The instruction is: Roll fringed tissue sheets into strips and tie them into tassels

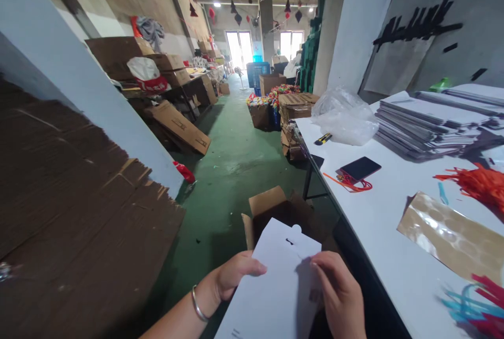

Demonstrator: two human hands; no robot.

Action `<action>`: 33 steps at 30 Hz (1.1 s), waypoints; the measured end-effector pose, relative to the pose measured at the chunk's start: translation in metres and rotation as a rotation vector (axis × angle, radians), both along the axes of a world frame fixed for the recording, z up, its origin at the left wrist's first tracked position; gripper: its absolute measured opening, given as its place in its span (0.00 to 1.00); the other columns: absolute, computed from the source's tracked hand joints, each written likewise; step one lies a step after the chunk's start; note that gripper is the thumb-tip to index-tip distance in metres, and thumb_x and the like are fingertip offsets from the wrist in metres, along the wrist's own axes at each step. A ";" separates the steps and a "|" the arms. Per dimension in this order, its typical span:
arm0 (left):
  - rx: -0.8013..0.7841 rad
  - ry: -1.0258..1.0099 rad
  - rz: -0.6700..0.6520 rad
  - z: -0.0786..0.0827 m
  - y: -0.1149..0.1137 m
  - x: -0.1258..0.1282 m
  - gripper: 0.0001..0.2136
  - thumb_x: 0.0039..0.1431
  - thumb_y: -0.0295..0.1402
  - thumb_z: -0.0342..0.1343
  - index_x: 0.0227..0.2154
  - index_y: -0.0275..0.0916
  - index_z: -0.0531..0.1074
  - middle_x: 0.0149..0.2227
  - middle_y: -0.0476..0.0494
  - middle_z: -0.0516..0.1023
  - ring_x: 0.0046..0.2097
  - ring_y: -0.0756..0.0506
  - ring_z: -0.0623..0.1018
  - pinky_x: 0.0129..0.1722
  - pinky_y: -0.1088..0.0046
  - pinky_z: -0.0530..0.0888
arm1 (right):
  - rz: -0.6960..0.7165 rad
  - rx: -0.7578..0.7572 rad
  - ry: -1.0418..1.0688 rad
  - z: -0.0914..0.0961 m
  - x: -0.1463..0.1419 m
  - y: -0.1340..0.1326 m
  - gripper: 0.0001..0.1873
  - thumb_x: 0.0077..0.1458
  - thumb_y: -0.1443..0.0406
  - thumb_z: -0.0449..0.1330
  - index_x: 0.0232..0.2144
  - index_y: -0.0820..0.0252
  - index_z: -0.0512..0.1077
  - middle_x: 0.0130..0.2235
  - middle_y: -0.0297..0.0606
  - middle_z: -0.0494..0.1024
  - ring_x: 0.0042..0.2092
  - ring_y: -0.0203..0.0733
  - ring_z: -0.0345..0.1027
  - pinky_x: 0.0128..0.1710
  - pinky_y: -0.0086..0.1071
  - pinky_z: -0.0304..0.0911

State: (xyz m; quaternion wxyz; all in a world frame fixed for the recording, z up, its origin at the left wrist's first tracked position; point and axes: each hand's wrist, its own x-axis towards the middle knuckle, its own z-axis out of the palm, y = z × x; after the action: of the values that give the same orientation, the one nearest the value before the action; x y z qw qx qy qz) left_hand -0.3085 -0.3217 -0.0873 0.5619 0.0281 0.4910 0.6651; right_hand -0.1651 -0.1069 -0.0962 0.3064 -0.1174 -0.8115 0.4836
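Down the far left side, a dark brown board [79,213] with a ragged edge sits beside a pale pillar [90,82]; past it, green floor [232,155] runs back toward bright doors [239,49]. Low in the middle, the left hand [234,276], with a silver bangle [198,305] at the wrist, grips a white card [271,292] by its left edge, thumb flat on top. That card is held up in front of an open carton [268,202]; it looks light and fairly stiff, smooth enough to slip, and likely to crease around the slot [290,242] near its top, so the long edges seem the best hold. At its right edge, the right hand [338,286] has thumb and fingertips drawn together, but whether they pinch anything I cannot tell. Further right, a white table [378,213] bears a cutter [323,139], a clear plastic bag [344,116], a phone [360,169], a paper stack [429,124], a brown sheet [452,234] and orange strips [476,184]. The card's lower end is cut off, its print [236,332] too small to read; the left fingers are hidden underneath, and most of the carton's inside is covered
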 end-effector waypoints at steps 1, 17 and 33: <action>-0.018 0.013 0.001 0.000 -0.003 -0.003 0.16 0.43 0.31 0.67 0.37 0.28 0.81 0.33 0.35 0.84 0.34 0.40 0.82 0.36 0.68 0.76 | -0.042 -0.028 -0.004 -0.008 0.002 0.002 0.12 0.65 0.58 0.57 0.34 0.55 0.77 0.36 0.39 0.79 0.36 0.41 0.76 0.34 0.30 0.73; -0.170 0.181 -0.234 -0.003 0.008 0.013 0.10 0.35 0.29 0.61 0.27 0.34 0.77 0.25 0.50 0.76 0.25 0.50 0.70 0.26 0.76 0.64 | 0.186 -0.078 -0.041 -0.005 -0.015 -0.012 0.13 0.63 0.56 0.58 0.36 0.52 0.81 0.37 0.38 0.78 0.36 0.39 0.75 0.36 0.26 0.70; -0.374 1.081 -0.412 0.010 0.052 0.071 0.36 0.56 0.30 0.54 0.69 0.39 0.56 0.74 0.39 0.47 0.73 0.33 0.45 0.70 0.48 0.38 | 0.157 -0.931 -0.224 -0.063 0.013 -0.038 0.42 0.40 0.43 0.72 0.53 0.59 0.77 0.58 0.50 0.75 0.63 0.60 0.65 0.63 0.48 0.59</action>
State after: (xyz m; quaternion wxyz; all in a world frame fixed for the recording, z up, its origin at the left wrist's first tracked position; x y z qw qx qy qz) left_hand -0.2374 -0.2699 -0.0775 0.3455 0.3573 0.7997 0.3367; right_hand -0.1521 -0.1453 -0.1595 0.0945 -0.2316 -0.5434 0.8013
